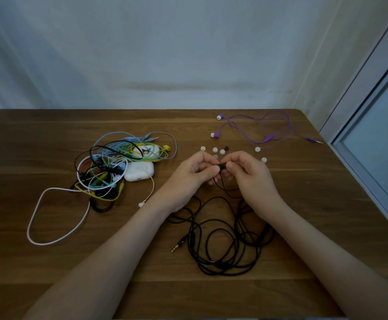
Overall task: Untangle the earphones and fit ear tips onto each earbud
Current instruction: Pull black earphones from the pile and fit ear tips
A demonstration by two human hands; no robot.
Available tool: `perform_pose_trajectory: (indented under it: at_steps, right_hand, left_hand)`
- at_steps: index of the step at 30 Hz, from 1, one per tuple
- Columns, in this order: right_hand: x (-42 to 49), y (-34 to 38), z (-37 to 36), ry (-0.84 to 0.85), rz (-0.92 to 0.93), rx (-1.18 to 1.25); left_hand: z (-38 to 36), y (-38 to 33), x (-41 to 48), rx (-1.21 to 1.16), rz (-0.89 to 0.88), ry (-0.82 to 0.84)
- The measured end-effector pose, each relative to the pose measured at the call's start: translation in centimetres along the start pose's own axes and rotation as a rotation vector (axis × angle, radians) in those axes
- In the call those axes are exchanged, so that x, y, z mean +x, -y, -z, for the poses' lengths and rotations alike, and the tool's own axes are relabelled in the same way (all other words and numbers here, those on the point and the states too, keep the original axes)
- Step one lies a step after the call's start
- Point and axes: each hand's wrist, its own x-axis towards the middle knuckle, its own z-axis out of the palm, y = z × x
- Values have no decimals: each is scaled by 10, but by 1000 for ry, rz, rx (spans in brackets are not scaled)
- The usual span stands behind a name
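Observation:
Both my hands meet above the middle of the wooden table (49, 262). My left hand (194, 175) and my right hand (246, 174) pinch a small black earbud (222, 166) between their fingertips. Its black cable (223, 245) hangs down from my hands and lies in loose loops on the table, with the gold jack plug (177, 247) at the left. Several white ear tips (215, 149) and one dark ear tip (226, 148) lie just beyond my fingers. Whether a tip sits on the held earbud is hidden by my fingers.
A tangle of coloured earphone cables (109, 167) lies at the left with two white earbud cases (140, 171) in it and a white cable loop (56, 218) in front. Purple earphones (257, 128) with white tips lie spread out at the back right. A window frame (368, 162) borders the table's right edge.

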Motion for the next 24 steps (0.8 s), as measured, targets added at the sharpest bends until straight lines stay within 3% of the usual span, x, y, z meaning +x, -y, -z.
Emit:
perform_pose_trajectory:
  at_steps: [15, 24]
  right_hand:
    - [-3, 9, 1, 70, 128, 215]
    - [1, 7, 1, 5, 43, 279]
  left_hand:
    - [-2, -8, -1, -217, 67, -18]
    - [-2, -9, -2, -279, 116, 11]
